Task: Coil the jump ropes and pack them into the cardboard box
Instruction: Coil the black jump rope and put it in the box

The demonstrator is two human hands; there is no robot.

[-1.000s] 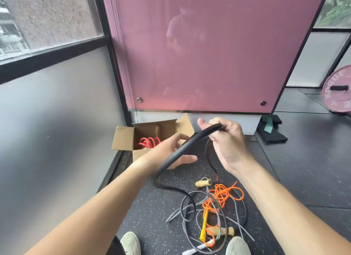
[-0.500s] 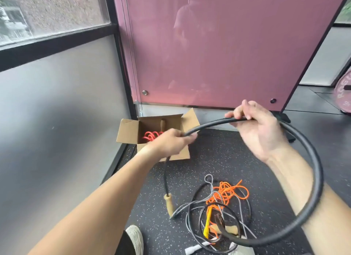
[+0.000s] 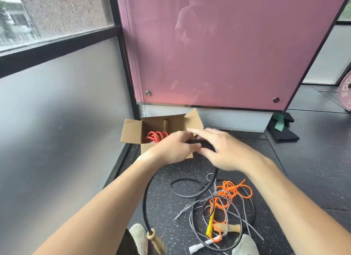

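A thick black jump rope [image 3: 187, 190] runs from my hands down to the floor, where it lies in a loop. Its wooden handle [image 3: 156, 243] hangs near my left shoe. My left hand [image 3: 175, 147] is shut on the rope just in front of the cardboard box [image 3: 131, 131]. My right hand [image 3: 221, 149] meets it from the right, fingers spread over the same stretch of rope. The open box holds a coiled red rope [image 3: 156, 136] with a wooden handle. Orange [image 3: 230, 193] and grey [image 3: 225, 215] ropes lie tangled on the floor.
A pink glass panel [image 3: 228, 46] rises right behind the box, and a grey wall [image 3: 57, 122] closes the left side. Folded black and green cloth [image 3: 283, 129] lies at the right. A pink weight plate [image 3: 346, 95] shows at the right edge. My shoes [image 3: 139, 235] are at the bottom.
My right hand has swung left and down from a wide raised loop to meet my left hand. The big loop has collapsed onto the floor, and the handle hangs lower.
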